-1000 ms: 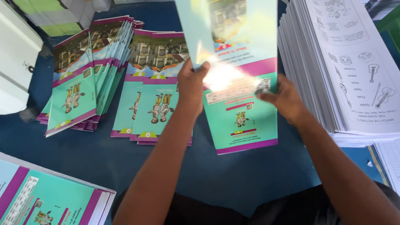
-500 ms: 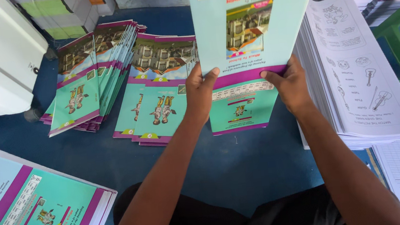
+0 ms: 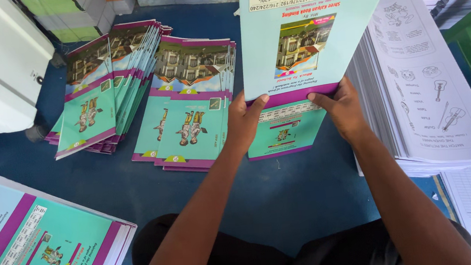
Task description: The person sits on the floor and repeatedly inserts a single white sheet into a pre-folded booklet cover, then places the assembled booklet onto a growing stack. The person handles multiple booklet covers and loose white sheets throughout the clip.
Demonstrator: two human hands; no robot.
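Above blue floor, left hand [image 3: 244, 120] and right hand [image 3: 343, 107] gripping teal cover sheet [image 3: 306, 33] (top cut off), booklet [image 3: 284, 133] half hidden.

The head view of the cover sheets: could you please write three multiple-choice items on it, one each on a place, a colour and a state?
1. Where does the white stack of printed pages lie?
A. beyond the right hand
B. left of the left hand
C. on the green stool

2. What colour is the band along the lower edge of the held cover sheet?
A. orange
B. purple
C. black

3. How is the sheet held?
A. by the left hand alone
B. by no hand, flat on the floor
C. by both hands, at its lower edge

Answers: 1 A, the stack lies out past the right hand. 2 B, the band is purple. 3 C, the left hand and the right hand both grip it.
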